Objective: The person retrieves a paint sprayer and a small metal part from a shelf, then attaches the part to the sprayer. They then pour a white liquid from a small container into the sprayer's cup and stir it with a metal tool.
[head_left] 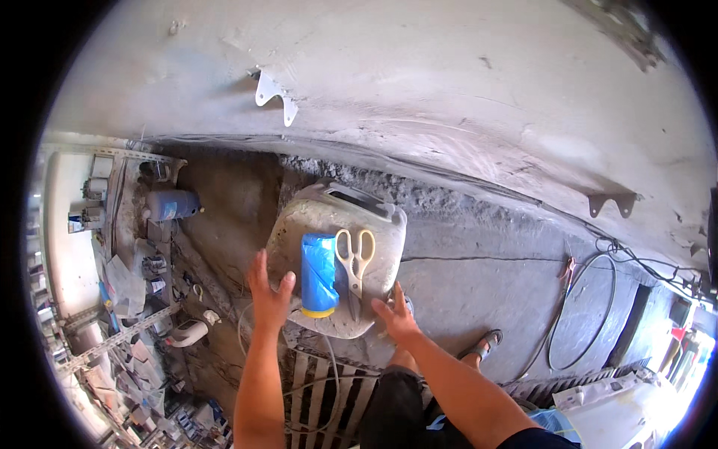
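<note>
A dirty, off-white plastic piece with a handle slot (299,219), a stool or a container lying flat, is in front of me. On it lies a blue roll of plastic film with a yellow end (319,273). Right beside the roll, scissors with cream handles (354,271) point their blades toward me. My left hand (270,290) is open at the left side of the plastic piece, fingers up and thumb apart. At its lower right edge my right hand (398,310) is also open, with thumb and fingers spread. Neither hand holds anything; whether they touch the plastic is unclear.
A pale wall (449,90) with metal brackets (277,97) runs along the far side. Shelving crowded with small items (120,337) and a blue container (173,204) stand left. A hose (552,329) hangs in a loop at right. A floor grating (310,389) lies near my feet.
</note>
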`<state>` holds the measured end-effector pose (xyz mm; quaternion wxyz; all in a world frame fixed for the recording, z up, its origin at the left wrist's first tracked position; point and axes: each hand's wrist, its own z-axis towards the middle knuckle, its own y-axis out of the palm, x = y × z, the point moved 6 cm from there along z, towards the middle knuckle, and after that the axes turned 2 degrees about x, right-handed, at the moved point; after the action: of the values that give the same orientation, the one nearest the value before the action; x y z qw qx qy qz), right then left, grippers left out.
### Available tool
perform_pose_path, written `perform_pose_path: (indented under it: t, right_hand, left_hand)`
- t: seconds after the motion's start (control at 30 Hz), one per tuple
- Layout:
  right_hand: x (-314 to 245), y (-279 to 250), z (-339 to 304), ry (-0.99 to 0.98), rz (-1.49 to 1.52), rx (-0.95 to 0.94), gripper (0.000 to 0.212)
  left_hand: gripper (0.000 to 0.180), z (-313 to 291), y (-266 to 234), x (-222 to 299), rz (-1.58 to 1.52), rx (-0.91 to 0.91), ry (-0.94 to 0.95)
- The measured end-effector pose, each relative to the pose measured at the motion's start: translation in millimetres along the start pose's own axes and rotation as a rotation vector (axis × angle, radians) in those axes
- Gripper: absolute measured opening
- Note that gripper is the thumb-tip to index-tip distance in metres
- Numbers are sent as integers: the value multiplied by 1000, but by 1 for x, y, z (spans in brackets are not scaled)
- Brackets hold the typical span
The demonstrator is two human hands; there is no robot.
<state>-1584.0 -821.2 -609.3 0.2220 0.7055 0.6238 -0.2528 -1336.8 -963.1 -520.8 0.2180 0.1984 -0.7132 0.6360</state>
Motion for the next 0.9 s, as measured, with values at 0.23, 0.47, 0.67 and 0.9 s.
perform_pose_path:
  t: [0.23,0.47,0.67,0.9]
  right_hand:
    - [85,-58,-22,3,-127,-113,67]
    - [140,-219,-126,126,-517,44,46]
    - [130,-274,-197,-243,-175,442,26]
    - [54,-397,-306,-791,-202,601,61]
  left_hand:
    - [61,-50,10,40,92,114,51]
    - [23,-158,51,108,106,-6,141]
    - [21,-266,211,188,-273,-503,-110]
    - [62,-382,342,421,-1087,-1207,-877]
